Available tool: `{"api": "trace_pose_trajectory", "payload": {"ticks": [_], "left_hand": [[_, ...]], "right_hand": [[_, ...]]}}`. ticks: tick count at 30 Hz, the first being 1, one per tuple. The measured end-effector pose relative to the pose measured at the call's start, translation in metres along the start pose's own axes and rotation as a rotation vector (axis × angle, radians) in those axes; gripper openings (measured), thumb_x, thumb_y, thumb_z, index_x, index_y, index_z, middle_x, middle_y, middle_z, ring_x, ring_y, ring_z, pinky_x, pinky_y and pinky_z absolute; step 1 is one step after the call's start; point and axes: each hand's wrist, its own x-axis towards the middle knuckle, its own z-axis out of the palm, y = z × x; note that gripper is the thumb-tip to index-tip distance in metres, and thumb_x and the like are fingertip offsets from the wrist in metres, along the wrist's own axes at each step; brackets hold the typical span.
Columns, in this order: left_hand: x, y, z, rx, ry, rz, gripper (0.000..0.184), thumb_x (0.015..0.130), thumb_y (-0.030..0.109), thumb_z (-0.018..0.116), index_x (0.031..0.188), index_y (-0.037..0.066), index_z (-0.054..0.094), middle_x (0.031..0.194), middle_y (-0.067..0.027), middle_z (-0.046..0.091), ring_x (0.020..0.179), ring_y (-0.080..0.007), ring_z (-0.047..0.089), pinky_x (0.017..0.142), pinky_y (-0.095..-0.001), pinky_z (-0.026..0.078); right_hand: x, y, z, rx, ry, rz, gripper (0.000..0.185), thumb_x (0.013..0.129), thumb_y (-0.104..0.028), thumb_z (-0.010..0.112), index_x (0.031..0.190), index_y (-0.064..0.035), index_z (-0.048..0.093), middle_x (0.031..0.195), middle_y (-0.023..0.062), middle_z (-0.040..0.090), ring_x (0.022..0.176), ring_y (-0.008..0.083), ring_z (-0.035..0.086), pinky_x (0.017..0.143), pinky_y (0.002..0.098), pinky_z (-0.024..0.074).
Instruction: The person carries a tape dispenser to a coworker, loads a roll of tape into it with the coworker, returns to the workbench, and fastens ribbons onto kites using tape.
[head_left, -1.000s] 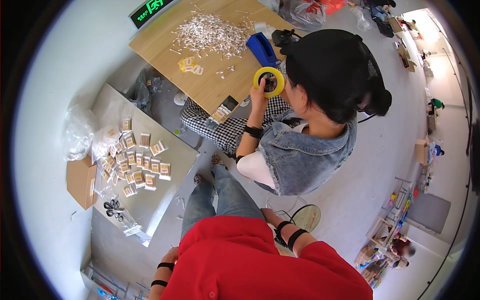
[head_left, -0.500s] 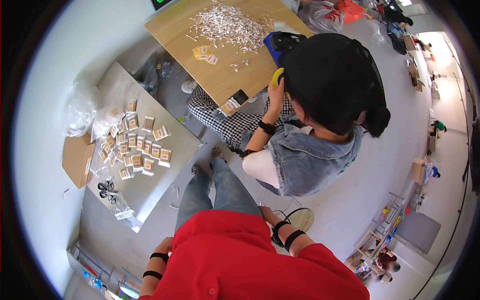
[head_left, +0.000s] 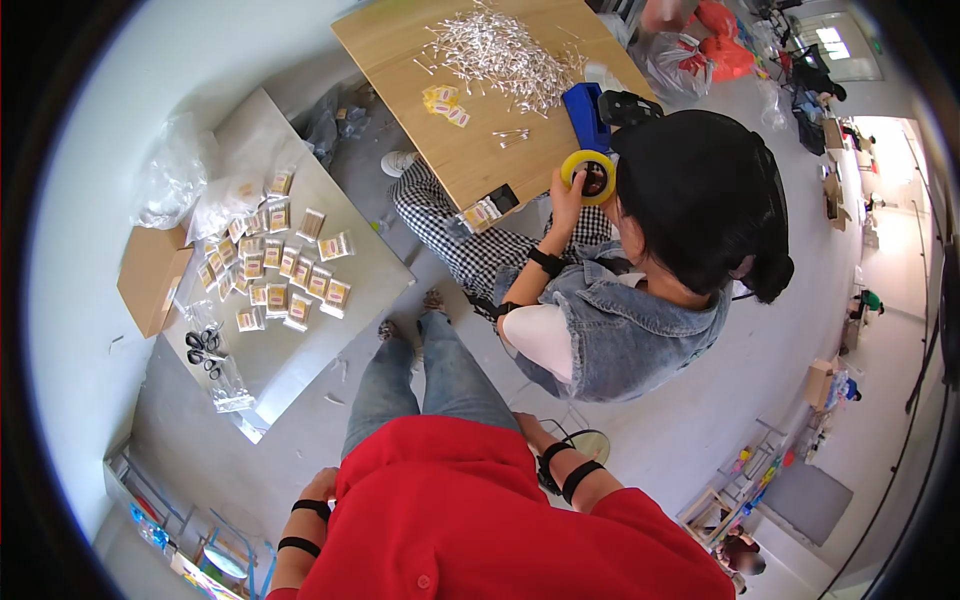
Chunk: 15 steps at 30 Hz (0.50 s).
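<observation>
Down at my left hip hangs my left hand [head_left: 322, 484], its fingers hidden against the red shirt [head_left: 430, 500]. My right hand [head_left: 527, 425] rests by my right hip and thigh, fingers mostly out of sight behind the jeans [head_left: 462, 375]. I see nothing held in either hand. Left of my legs stands a grey table [head_left: 340, 290] with several small packs of cotton swabs [head_left: 297, 310], black-handled scissors [head_left: 205, 345] and clear plastic bags [head_left: 172, 175]. A seated person [head_left: 610, 330] ahead on my right holds a yellow-rimmed roll of tape [head_left: 574, 168].
A wooden table [head_left: 440, 140] bears a heap of loose cotton swabs [head_left: 505, 55], yellow labels [head_left: 443, 103] and a blue tape dispenser [head_left: 587, 115]. An open cardboard box [head_left: 150, 280] sits beside the grey table. A round stool [head_left: 585, 445] is behind the person.
My view has shifted, so the tables and the person sit differently in it. The person's tape roll has turned and shows its full ring. My hands stay at my sides.
</observation>
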Motion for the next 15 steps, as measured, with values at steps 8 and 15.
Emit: {"api": "trace_pose_trajectory", "payload": {"ticks": [8, 15], "left_hand": [[0.006, -0.008, 0.008, -0.038, 0.0, -0.028, 0.043, 0.071, 0.041, 0.058, 0.09, 0.003, 0.067, 0.098, -0.0232, 0.061, 0.097, -0.0386, 0.057, 0.08, -0.0426, 0.048], [0.006, -0.005, 0.008, -0.062, 0.011, -0.066, 0.042, 0.071, 0.041, 0.057, 0.088, 0.004, 0.067, 0.096, -0.0228, 0.062, 0.096, -0.0389, 0.057, 0.081, -0.0434, 0.048]], "right_hand": [[0.005, 0.002, -0.001, -0.049, -0.098, 0.074, 0.037, 0.076, -0.029, 0.058, 0.103, -0.0044, 0.059, 0.098, 0.0245, 0.06, 0.097, 0.0408, 0.055, 0.081, 0.0445, 0.0453], [0.002, -0.005, -0.007, -0.044, -0.076, 0.041, 0.037, 0.072, -0.025, 0.062, 0.103, -0.0046, 0.059, 0.096, 0.0229, 0.061, 0.093, 0.04, 0.057, 0.079, 0.0433, 0.0468]]}}
